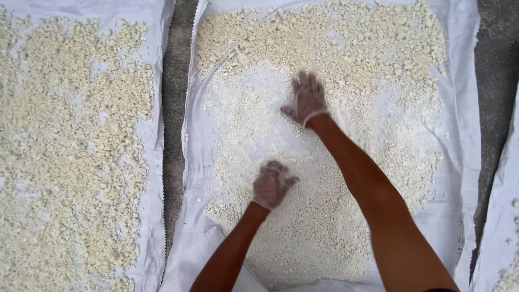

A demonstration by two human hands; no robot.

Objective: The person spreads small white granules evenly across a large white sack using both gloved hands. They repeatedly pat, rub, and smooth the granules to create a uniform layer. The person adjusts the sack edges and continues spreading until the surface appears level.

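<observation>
- Crumbs point(303, 232): pale, off-white granular material spread in a thin layer over the middle white woven sheet point(465, 81), coarser and lumpier toward the far edge, finer near me.
- My left hand point(272, 184): in a thin clear glove, resting on the crumbs near the centre of the sheet; my fingers point(275, 167) are curled inward in a loose clench, and I cannot tell whether any crumbs lie inside them.
- My right hand point(308, 99): also gloved, reached farther out, palm down on the crumbs; its fingers point(305, 81) are spread and released, grasping nothing, slightly blurred.
- Bare patch point(259, 86): sheet showing through just left of my right hand.
- Left sheet point(154, 135): a second white sheet carrying yellower, coarser lumps point(70, 140), well apart from both hands.
- Concrete floor point(174, 108): grey strip between the two sheets.
- Third sheet point(505, 216): only its edge shows at far right.
</observation>
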